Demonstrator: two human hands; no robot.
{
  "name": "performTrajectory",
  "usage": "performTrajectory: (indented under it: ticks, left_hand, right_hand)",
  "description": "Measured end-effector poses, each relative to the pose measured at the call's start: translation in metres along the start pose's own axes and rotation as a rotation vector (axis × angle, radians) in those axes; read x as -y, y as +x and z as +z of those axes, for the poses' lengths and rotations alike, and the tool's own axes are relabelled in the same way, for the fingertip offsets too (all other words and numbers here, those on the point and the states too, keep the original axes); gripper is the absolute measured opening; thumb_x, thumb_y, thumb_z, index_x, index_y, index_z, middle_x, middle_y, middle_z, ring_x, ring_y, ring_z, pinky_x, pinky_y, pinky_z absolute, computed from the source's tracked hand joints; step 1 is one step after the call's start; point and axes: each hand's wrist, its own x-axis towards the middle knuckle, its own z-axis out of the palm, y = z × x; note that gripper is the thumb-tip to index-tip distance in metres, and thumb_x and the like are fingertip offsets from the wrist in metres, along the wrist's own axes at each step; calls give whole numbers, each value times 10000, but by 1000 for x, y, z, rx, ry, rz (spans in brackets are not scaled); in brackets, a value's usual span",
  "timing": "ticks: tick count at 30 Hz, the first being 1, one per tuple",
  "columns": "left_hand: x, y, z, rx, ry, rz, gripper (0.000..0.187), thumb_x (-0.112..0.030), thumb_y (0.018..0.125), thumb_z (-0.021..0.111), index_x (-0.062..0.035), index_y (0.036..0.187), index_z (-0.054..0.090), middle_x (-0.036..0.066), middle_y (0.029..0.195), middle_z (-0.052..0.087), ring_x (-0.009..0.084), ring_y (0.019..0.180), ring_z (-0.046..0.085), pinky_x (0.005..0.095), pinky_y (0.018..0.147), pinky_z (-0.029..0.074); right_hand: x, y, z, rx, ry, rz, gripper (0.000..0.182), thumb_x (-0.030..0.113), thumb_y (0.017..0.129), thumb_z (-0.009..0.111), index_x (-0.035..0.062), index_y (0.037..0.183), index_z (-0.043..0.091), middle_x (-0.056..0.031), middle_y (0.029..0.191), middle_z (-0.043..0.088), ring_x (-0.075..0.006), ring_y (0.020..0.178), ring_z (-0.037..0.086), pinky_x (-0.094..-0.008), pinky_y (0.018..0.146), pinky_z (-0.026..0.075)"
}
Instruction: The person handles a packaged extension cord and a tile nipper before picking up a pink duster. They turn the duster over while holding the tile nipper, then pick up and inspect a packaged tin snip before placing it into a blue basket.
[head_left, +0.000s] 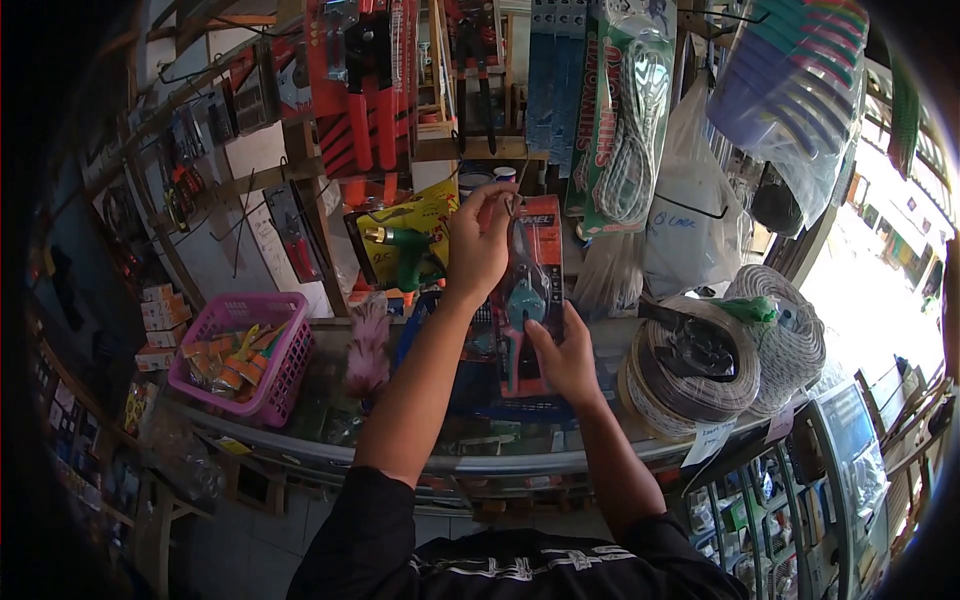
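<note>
The person's black sleeves are sitting at the bottom of the view, and both forearms are reaching up and forward over the glass desk [520,462].

The right hand [565,357] is cupping the lower edge of a carded pack of pruning shears [527,300], its fingers curled around the bottom of the pack and closed on it. The left hand [478,245] is reaching higher, its fingers pinched narrow at the top of the same pack, right where a thin wire hook [512,205] is meeting the card's hanging hole. The pack is standing upright between the two hands, above the desk and in front of the hanging stock.

Judging from this, the pack is either being slipped onto the hook or lifted off it; the card's top is at the hook but I cannot tell whether the wire is passing through the hole. The pack is fully in hand, so what is left is only the last small move at the hook.

On the desk, a pink basket [245,355] of small packets is sitting to the left, and coils of rope [725,350] are lying to the right. Farther back, red-handled tools [365,90], a green drill pack [405,245] and a bagged white cord [630,120] are hanging on the wall display.
</note>
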Motion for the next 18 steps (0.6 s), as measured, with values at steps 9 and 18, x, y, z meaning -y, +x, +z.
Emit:
performTrajectory:
  ticks: [9,18]
  left_hand:
    - [2,-18,-5,33,137,5,323,-146,1110,552,-32,1412,520,79,1157,685,144,1102,644,294,1001,481]
    - [19,-44,-14,51,42,-42,417,-217,1121,566,-9,1458,435,102,1284,636,172,1190,611,305,1035,463]
  right_hand:
    - [-9,12,0,-14,-36,91,325,144,991,740,-35,1225,601,-110,1046,716,-152,940,666,-330,855,533]
    - [-41,21,-2,-51,-63,58,337,139,1021,717,-45,1271,584,-120,1109,715,-173,1025,669,-339,919,528]
